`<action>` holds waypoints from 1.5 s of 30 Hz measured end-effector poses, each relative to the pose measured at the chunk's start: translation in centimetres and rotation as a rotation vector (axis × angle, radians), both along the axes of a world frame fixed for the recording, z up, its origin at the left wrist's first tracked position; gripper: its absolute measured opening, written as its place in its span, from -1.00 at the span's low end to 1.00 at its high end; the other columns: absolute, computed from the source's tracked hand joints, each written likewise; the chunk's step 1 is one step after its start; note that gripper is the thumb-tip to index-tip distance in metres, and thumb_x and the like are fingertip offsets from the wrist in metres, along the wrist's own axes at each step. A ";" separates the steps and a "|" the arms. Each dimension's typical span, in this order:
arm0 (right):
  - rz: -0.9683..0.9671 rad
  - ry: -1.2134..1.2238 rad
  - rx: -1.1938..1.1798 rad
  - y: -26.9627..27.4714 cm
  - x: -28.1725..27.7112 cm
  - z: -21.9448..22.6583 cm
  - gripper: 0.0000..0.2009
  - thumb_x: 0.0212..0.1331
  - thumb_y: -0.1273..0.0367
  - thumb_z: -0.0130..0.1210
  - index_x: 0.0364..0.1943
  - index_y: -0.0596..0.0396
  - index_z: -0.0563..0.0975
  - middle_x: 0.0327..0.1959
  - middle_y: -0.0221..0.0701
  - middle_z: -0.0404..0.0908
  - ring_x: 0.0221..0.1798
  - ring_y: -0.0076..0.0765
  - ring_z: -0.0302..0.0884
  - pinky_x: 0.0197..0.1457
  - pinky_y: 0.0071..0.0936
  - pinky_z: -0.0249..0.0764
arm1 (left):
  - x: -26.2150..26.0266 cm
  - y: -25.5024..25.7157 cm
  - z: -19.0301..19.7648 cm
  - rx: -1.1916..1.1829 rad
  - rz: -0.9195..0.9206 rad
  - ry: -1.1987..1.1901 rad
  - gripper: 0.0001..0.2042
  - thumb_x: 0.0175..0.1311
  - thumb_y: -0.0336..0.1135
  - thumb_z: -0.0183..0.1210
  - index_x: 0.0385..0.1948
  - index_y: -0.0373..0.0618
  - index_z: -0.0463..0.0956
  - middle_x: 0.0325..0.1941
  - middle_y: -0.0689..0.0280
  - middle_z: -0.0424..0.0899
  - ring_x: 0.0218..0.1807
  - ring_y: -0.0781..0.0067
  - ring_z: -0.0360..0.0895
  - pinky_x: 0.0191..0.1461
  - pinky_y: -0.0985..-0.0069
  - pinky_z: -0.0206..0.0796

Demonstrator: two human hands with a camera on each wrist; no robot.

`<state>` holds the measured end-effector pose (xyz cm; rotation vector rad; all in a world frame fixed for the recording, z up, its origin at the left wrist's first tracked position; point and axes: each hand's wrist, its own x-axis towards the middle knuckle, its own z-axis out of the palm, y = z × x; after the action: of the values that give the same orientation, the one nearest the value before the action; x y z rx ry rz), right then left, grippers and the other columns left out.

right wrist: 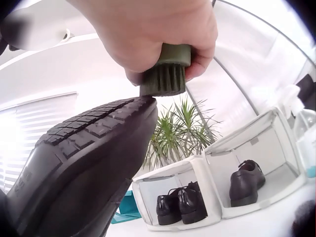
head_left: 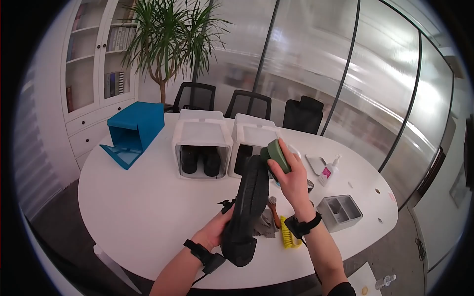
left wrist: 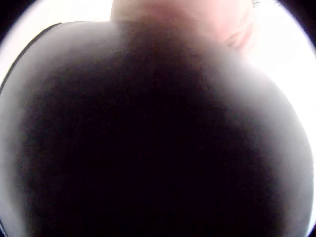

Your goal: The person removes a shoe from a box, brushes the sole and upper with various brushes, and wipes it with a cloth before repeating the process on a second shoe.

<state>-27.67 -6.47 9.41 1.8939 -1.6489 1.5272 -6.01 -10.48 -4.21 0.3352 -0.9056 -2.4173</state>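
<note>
A black shoe (head_left: 247, 207) is held sole up in my left hand (head_left: 213, 231), which grips it near the heel. Its treaded sole (right wrist: 98, 116) shows in the right wrist view. My right hand (head_left: 293, 178) grips a green scrub brush (head_left: 278, 156), bristles down. In the right wrist view the brush (right wrist: 165, 79) has its bristles right at the toe end of the sole. The dark shoe (left wrist: 158, 148) fills most of the left wrist view, hiding the left fingers.
Two white shoe boxes (head_left: 202, 118) stand behind, with black shoes (right wrist: 180, 203) inside. A blue box (head_left: 143, 126) lies to the left. Near the right arm are a yellow brush (head_left: 286, 232), a grey cloth (head_left: 265, 227), a wooden-handled brush (head_left: 274, 212), a grey divided box (head_left: 340, 212) and a pump bottle (head_left: 329, 171).
</note>
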 end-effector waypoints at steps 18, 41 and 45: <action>0.464 0.293 0.313 11.2 4.3 -9.0 -0.30 0.08 0.25 0.52 0.39 -0.32 0.54 0.00 -0.16 0.54 0.01 -0.03 0.60 0.02 -0.24 0.61 | 0.7 -3.4 -1.8 0.211 0.417 0.199 -0.45 0.53 0.23 0.06 0.23 -0.04 0.57 0.16 0.30 0.73 0.13 0.31 0.68 0.28 0.30 0.53; 0.474 0.203 0.231 10.6 5.7 -8.0 -0.31 0.11 0.26 0.49 0.41 -0.41 0.52 0.02 -0.22 0.54 -0.03 -0.05 0.61 0.01 -0.25 0.63 | 1.2 -4.5 -5.9 0.077 0.285 0.388 -0.47 0.56 0.10 0.03 0.30 -0.13 0.50 0.28 0.16 0.65 0.25 0.20 0.63 0.37 0.19 0.50; 0.562 0.332 0.170 11.7 3.6 -9.8 -0.30 0.09 0.28 0.50 0.40 -0.44 0.53 0.08 -0.23 0.56 0.01 -0.05 0.60 0.03 -0.24 0.64 | 2.0 -5.1 -5.8 0.217 0.268 0.538 -0.50 0.56 0.04 0.02 0.27 -0.18 0.50 0.20 0.13 0.70 0.21 0.13 0.66 0.36 0.15 0.52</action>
<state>-24.07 5.24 -0.37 2.6911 -1.1906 1.1525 -3.97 -15.61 -9.97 -0.1152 -0.3377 -2.1886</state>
